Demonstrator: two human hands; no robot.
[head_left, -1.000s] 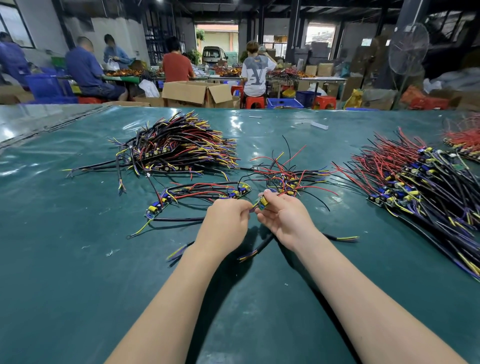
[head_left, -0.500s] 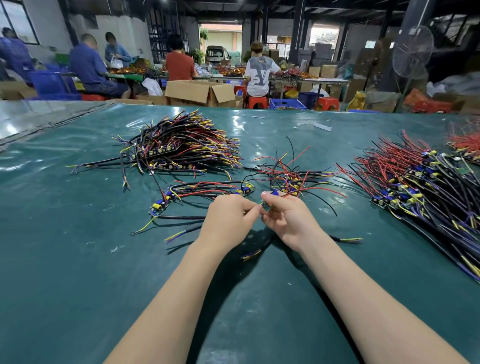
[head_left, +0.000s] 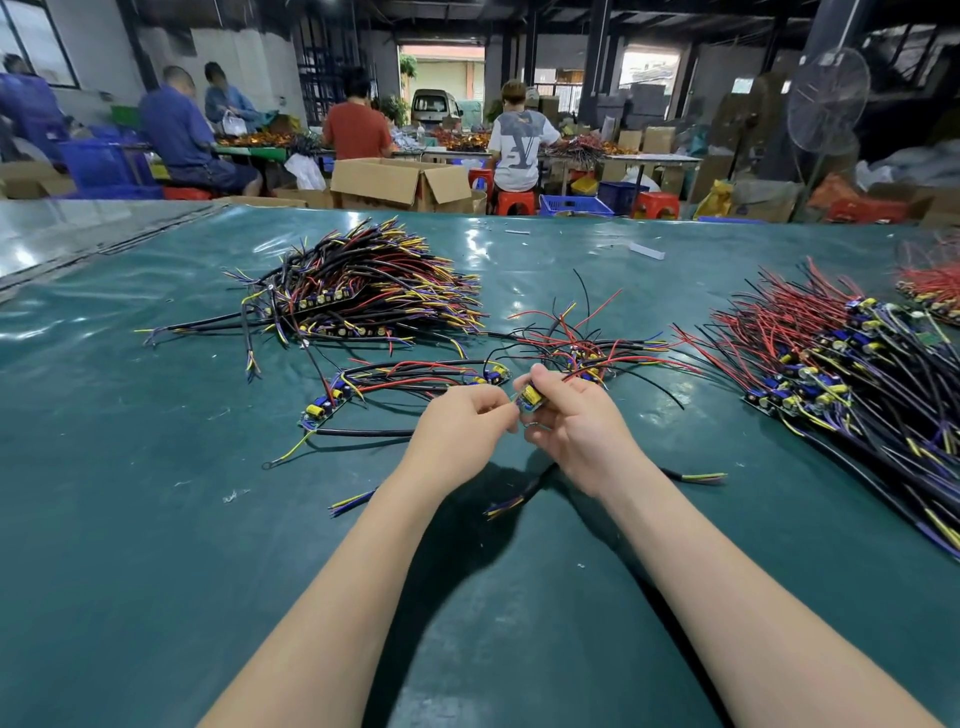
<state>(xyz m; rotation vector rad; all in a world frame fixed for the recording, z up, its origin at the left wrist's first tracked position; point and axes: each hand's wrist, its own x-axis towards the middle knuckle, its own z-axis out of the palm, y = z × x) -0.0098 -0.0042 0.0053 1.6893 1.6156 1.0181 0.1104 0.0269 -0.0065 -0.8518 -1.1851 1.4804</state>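
A small circuit board (head_left: 530, 397) with a yellow capacitor and trailing black, red and yellow wires is held over the green table (head_left: 156, 519). My right hand (head_left: 576, 436) grips the board, thumb and fingers curled round it. My left hand (head_left: 460, 434) pinches the board's left end or a wire there; its fingertips hide the exact contact. Black cable ends (head_left: 696, 475) from the board trail beneath my wrists onto the table.
A wired-board pile (head_left: 363, 291) lies at the back left and a bigger pile (head_left: 841, 358) at the right. A few separate boards (head_left: 405, 376) and a loose tangle (head_left: 587, 348) lie just beyond my hands. Several people work at tables behind cardboard boxes (head_left: 400, 182).
Both hands stayed together on the board and shifted slightly. The yellow capacitor now shows more plainly between my fingers. The trailing cable ends moved a little on the table.
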